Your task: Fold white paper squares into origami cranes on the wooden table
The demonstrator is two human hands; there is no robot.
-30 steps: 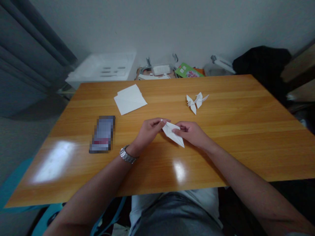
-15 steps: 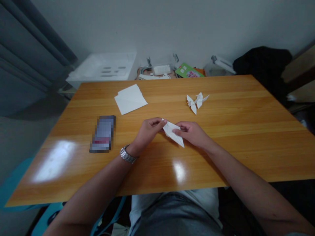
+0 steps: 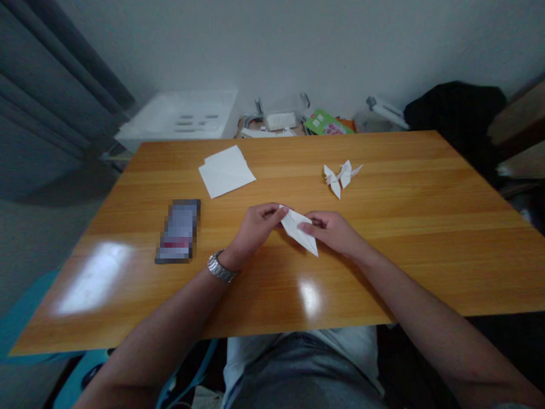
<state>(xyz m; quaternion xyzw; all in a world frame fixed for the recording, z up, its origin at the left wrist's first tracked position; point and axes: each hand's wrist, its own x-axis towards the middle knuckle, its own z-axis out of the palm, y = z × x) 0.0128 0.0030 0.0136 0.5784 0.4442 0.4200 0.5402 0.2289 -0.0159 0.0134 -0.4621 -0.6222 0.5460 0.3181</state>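
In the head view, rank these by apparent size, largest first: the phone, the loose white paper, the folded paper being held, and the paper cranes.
1. Loose white paper and phone: they look about equal, and the phone is nearer the camera, so unranked.
2. Folded paper
3. Paper cranes

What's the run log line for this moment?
left hand: pinches folded white paper | right hand: pinches same paper | nearby: origami cranes on wooden table
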